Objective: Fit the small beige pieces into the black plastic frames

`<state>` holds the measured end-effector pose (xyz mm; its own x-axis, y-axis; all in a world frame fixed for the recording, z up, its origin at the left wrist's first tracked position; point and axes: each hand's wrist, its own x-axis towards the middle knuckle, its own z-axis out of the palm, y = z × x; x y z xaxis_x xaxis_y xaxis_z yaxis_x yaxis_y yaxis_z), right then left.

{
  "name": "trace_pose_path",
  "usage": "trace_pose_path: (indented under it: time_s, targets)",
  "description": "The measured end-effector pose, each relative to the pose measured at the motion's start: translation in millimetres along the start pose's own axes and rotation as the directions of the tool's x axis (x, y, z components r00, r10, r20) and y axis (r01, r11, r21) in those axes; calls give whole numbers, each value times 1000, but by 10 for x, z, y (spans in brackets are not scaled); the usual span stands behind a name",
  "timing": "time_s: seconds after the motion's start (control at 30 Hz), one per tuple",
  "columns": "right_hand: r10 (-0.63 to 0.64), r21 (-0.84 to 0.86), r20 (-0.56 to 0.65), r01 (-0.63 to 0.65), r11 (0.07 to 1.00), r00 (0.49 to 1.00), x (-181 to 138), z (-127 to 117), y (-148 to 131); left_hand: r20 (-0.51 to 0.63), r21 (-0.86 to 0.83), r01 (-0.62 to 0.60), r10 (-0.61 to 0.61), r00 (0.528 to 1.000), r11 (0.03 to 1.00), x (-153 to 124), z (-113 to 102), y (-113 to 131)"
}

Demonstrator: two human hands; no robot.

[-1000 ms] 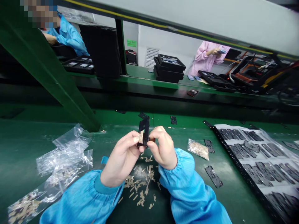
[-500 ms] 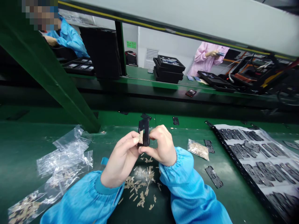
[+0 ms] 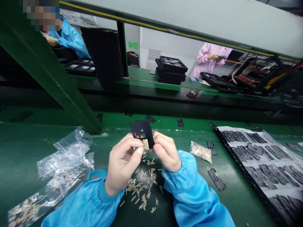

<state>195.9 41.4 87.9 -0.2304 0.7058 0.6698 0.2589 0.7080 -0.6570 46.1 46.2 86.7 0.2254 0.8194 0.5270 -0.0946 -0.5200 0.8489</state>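
Observation:
A thin black plate (image 3: pixel 141 131) with cut-outs is held up over the green bench by both my hands, its flat face turned toward me. My left hand (image 3: pixel 123 159) pinches its lower edge, where a small tan strip (image 3: pixel 146 143) sits by my thumb and forefinger. My right hand (image 3: pixel 167 150) is closed on the plate's right lower edge. Both sleeves are blue. Below the hands lies a scatter of tan paper strips (image 3: pixel 143 186) on the bench.
Crumpled clear bags (image 3: pixel 65 157) lie left, one holding tan strips (image 3: pixel 22 209). A small bag of strips (image 3: pixel 201 150) and loose black plates (image 3: pixel 216 178) lie right, beside a tray of black plates (image 3: pixel 262 164). A green post (image 3: pixel 52 75) slants left. Two people work beyond the far bench.
The black plate has turned from edge-on to face-on and tilted left. My left fingers have shifted to its lower edge at the tan strip.

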Motion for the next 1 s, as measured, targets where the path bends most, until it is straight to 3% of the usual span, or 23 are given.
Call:
trace_pose_path:
  time_s: [0.17,0.4,0.6,0.7,0.77,0.8,0.83,0.9,1.0]
  targets:
    - [-60,-192,-7,58,980,998,31,43,22,-1,155,-57,58,998,986,6,16,37]
    - [-52,-136,119,69,988,992,39,3,78,-35,-18,88,-89,995,996,18,-10,-30]
    - [16,-62,89,-10,998,996,26,49,70,6,-153,206,-208,978,967,61,-26,-72]
    - [75,-148,85,-62,987,994,51,-30,160,39,-138,247,-244,969,959,133,-33,-124]
    - [254,-389,70,-208,897,965,67,-155,294,-9,-134,259,-263,965,957,195,-63,-161]
    - [369,-533,26,-300,791,929,70,-232,384,-54,-147,257,-267,962,955,225,-85,-174]
    - [490,-681,-64,-397,616,869,68,-312,487,-100,-167,249,-268,958,954,250,-110,-183]
    - [577,-772,-175,-475,422,798,43,-462,721,-165,-204,225,-260,951,953,284,-159,-183]
    - [687,-827,-217,-504,249,694,-24,-613,1087,-166,-213,219,-256,952,952,293,-203,-154]
